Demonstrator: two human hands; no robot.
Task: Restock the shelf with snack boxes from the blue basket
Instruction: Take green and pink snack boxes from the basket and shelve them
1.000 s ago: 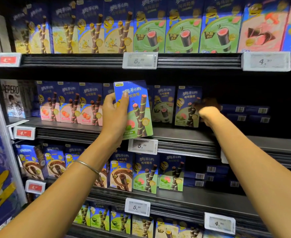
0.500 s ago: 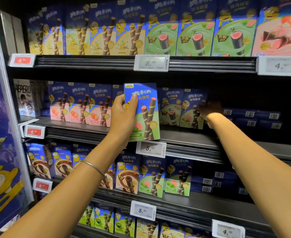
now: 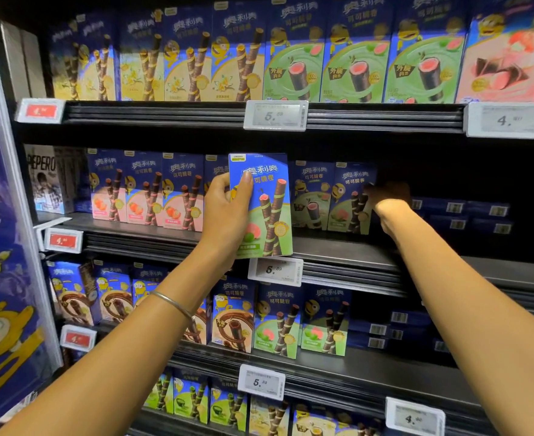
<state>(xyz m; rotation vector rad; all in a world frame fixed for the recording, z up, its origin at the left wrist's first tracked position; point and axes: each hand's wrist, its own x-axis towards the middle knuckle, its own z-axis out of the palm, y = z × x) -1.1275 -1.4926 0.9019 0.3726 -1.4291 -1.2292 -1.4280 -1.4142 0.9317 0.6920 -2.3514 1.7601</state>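
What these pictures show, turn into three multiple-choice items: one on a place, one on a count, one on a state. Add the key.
1. Where is the green-and-blue box?
A. on the top shelf
B. at the front of the second shelf from the top, above a white price tag
C. in a basket

2. How many red price tags show?
A. one
B. three
C. five

3. What is the left hand doing?
A. gripping the box
B. lying flat on the shelf
C. hanging empty

Key: 1 B, its lower edge is just over that tag; 2 B, one at the left end of three shelves; 3 A, the thumb lies across the box's face.
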